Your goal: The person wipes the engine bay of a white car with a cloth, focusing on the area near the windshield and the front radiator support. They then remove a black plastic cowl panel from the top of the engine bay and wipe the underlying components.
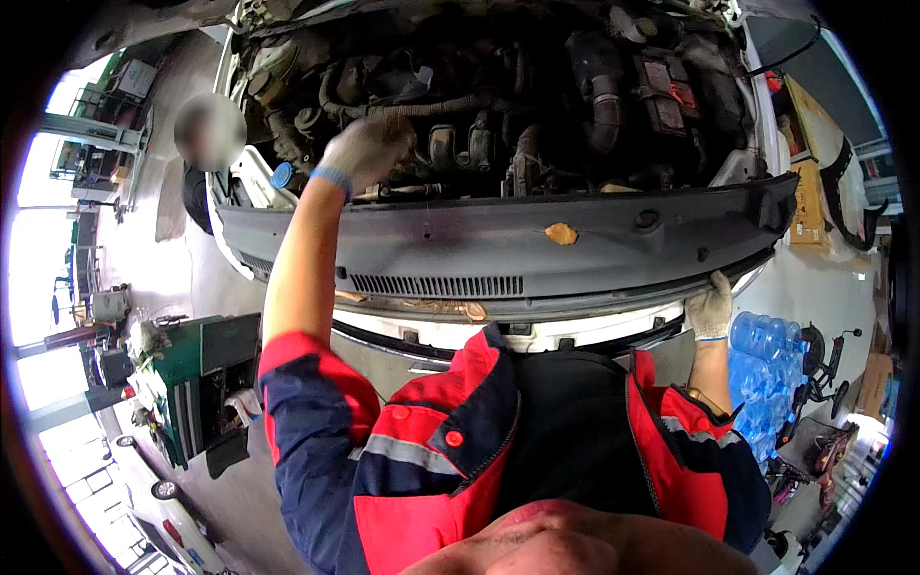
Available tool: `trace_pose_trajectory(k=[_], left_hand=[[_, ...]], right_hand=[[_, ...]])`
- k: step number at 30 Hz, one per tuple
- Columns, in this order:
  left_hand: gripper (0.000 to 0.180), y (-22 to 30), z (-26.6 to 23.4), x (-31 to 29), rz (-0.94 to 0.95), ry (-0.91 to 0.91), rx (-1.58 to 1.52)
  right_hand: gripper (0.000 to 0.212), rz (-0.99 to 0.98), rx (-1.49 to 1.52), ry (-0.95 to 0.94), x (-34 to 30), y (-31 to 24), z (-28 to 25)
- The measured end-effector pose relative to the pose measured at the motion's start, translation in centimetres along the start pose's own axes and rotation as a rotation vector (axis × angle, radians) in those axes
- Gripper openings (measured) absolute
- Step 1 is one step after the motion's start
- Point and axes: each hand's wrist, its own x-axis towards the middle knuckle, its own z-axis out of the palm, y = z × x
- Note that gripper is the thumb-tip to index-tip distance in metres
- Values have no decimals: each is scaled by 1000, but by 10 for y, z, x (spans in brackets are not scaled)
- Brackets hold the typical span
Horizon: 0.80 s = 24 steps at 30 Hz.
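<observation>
My left hand [367, 153], in a pale work glove with a blue cuff, reaches over a dark car engine [460, 144]. It is near a ribbed black hose [450, 106]; its fingers are smeared and lost in shadow, so any hold is not visible. Along the front of the engine bay runs a long black plastic panel [450, 240] with a slotted vent and a dry brown leaf [562, 234] on top. At the panel's near right edge, my gloved right hand [709, 309] is closed on the rim, one fingertip pointing up.
A blue cap [281, 174] sits left of the engine, a battery [666, 91] at its right. Blue water jugs [765, 369] are stacked on the right, by a cardboard box [810, 206]. A green cabinet [196, 383] and a white car [158, 508] are on the left.
</observation>
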Motion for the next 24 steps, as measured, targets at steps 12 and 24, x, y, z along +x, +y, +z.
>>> trace_pose_trajectory(k=[12, 24], left_hand=[[33, -6, -9, 102, -178, 222, 937], [35, 126, 43, -211, 947, 779, 923]], right_hand=[[41, -144, -415, 414, -44, 13, 34], [66, -487, -1073, -38, -120, 29, 182]])
